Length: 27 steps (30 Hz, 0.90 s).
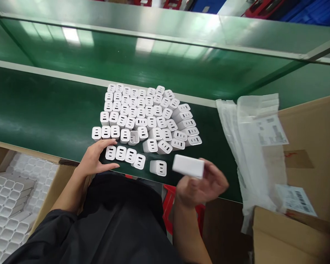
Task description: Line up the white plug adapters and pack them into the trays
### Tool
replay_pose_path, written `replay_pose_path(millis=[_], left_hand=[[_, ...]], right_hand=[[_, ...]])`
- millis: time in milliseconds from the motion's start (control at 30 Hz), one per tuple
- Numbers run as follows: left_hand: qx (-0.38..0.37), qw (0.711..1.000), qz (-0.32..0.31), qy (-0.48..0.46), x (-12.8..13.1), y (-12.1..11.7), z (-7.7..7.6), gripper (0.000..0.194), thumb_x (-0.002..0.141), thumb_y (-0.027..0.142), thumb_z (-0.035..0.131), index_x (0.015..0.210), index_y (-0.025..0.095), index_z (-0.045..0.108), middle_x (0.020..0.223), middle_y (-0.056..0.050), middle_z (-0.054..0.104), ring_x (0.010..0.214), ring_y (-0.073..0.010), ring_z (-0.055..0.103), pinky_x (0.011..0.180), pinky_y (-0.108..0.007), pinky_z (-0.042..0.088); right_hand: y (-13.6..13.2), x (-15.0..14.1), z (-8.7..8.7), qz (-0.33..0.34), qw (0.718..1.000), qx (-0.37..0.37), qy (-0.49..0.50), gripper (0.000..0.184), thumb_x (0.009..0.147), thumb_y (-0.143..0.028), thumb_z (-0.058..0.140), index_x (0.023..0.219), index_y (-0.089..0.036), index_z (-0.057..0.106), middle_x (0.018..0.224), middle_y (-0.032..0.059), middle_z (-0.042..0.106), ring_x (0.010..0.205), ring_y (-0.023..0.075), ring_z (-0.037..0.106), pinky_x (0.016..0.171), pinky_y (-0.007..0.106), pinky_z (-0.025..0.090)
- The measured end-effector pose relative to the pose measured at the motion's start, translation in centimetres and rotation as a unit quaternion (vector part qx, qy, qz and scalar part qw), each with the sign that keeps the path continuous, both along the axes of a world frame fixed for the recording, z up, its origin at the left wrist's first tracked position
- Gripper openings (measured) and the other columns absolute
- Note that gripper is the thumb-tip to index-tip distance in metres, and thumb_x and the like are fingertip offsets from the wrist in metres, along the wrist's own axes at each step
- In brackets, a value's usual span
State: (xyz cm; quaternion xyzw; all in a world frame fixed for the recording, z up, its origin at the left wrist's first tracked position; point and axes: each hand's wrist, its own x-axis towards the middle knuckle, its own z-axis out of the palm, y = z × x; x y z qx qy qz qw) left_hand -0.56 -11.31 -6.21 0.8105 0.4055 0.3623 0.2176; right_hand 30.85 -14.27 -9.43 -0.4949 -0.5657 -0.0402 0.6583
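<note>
My right hand holds a white charger housing above the front edge of the bench, its plain long side showing. The thumb and fingers close around its right end. At the front left, my left hand rests on the bench with thumb and index finger spread, beside a short row of upright white housings. Its index fingertip is close to the row behind. One housing stands apart between the hands, a little tilted. Behind them is a large block of similar housings with dark port slots facing up; those on the right lean.
A carton at the lower left holds many open white shells. To the right are clear plastic bags with labels and a brown cardboard box. A metal-framed green panel rises behind the dark green bench. A red stool is below.
</note>
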Motion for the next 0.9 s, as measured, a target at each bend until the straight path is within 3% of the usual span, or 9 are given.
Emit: replay_pose_path(millis=[100, 200, 267, 333, 433, 533, 600, 733, 900], left_hand=[[-0.007, 1.000, 0.000, 0.003, 0.0, 0.0, 0.0, 0.074, 0.077, 0.037, 0.081, 0.139, 0.023, 0.043, 0.123, -0.011, 0.066, 0.113, -0.0253, 0.065, 0.096, -0.040, 0.055], [-0.012, 1.000, -0.002, 0.009, -0.1, 0.1, 0.0, 0.076, 0.077, 0.037, 0.081, 0.140, 0.023, 0.041, 0.123, -0.012, 0.066, 0.113, -0.0255, 0.064, 0.097, -0.041, 0.054], [-0.011, 1.000, -0.001, 0.012, -0.1, 0.1, -0.1, 0.077, 0.077, 0.037, 0.081, 0.141, 0.023, 0.041, 0.123, -0.012, 0.066, 0.113, -0.0258, 0.064, 0.097, -0.042, 0.054], [-0.005, 1.000, 0.001, 0.017, -0.1, 0.1, -0.1, 0.077, 0.077, 0.037, 0.080, 0.142, 0.024, 0.041, 0.123, -0.011, 0.066, 0.113, -0.0262, 0.064, 0.097, -0.043, 0.054], [0.013, 0.999, 0.000, 0.031, 0.0, 0.1, 0.0, 0.075, 0.078, 0.037, 0.080, 0.141, 0.024, 0.042, 0.124, -0.011, 0.065, 0.115, -0.0270, 0.063, 0.098, -0.044, 0.054], [0.042, 0.998, -0.009, 0.054, 0.2, 0.1, 0.2, 0.076, 0.078, 0.038, 0.080, 0.142, 0.024, 0.041, 0.128, -0.013, 0.063, 0.118, -0.0278, 0.061, 0.098, -0.044, 0.053], [0.065, 0.995, -0.020, 0.068, 0.5, 0.3, 0.6, 0.078, 0.079, 0.039, 0.079, 0.144, 0.023, 0.039, 0.129, -0.014, 0.062, 0.119, -0.0277, 0.060, 0.098, -0.043, 0.053], [0.105, 0.986, -0.049, 0.121, 1.4, 0.6, 1.7, 0.073, 0.082, 0.042, 0.076, 0.144, 0.023, 0.042, 0.128, -0.013, 0.063, 0.115, -0.0272, 0.062, 0.096, -0.042, 0.052], [0.093, 0.970, -0.065, 0.213, 2.6, 0.9, 2.9, 0.063, 0.088, 0.049, 0.066, 0.142, 0.023, 0.048, 0.132, -0.012, 0.062, 0.115, -0.0288, 0.061, 0.095, -0.042, 0.051]], right_hand=[[0.1, 2.8, -0.4, -0.097, 0.992, -0.084, -0.006, 0.032, 0.088, -0.037, 0.067, 0.115, -0.019, 0.063, 0.112, 0.0128, 0.062, 0.106, 0.0289, 0.063, 0.082, 0.046, 0.055], [-0.1, 4.9, -0.6, -0.123, 0.971, -0.195, -0.071, 0.030, 0.083, -0.032, 0.073, 0.108, -0.018, 0.068, 0.112, 0.0145, 0.063, 0.103, 0.0302, 0.062, 0.072, 0.042, 0.056], [-0.3, 5.2, -0.6, -0.142, 0.965, -0.194, -0.104, 0.033, 0.083, -0.031, 0.072, 0.113, -0.017, 0.068, 0.118, 0.0161, 0.060, 0.110, 0.0334, 0.059, 0.079, 0.048, 0.056], [-0.8, 4.6, -0.4, -0.153, 0.970, -0.140, -0.126, 0.037, 0.084, -0.027, 0.071, 0.120, -0.019, 0.065, 0.122, 0.0165, 0.057, 0.116, 0.0363, 0.055, 0.090, 0.057, 0.052], [-1.8, 2.8, 0.1, -0.061, 0.983, -0.098, -0.142, 0.045, 0.086, -0.021, 0.067, 0.130, -0.025, 0.059, 0.123, 0.0132, 0.056, 0.110, 0.0331, 0.057, 0.087, 0.055, 0.054], [-2.5, 0.8, 0.5, 0.122, 0.962, -0.179, -0.164, 0.050, 0.086, -0.021, 0.068, 0.134, -0.027, 0.055, 0.128, 0.0118, 0.054, 0.095, 0.0249, 0.062, 0.072, 0.042, 0.060], [-2.7, -0.4, 0.8, 0.192, 0.939, -0.225, -0.177, 0.048, 0.087, -0.021, 0.068, 0.133, -0.026, 0.055, 0.129, 0.0121, 0.056, 0.099, 0.0241, 0.064, 0.077, 0.040, 0.061], [-2.1, -2.5, 1.0, 0.228, 0.928, -0.239, -0.173, 0.048, 0.090, -0.018, 0.065, 0.135, -0.027, 0.052, 0.126, 0.0114, 0.058, 0.112, 0.0243, 0.063, 0.088, 0.039, 0.060], [-1.6, -3.7, 1.1, 0.259, 0.914, -0.266, -0.164, 0.056, 0.090, -0.025, 0.067, 0.141, -0.028, 0.046, 0.126, 0.0113, 0.058, 0.112, 0.0243, 0.063, 0.080, 0.034, 0.061]])
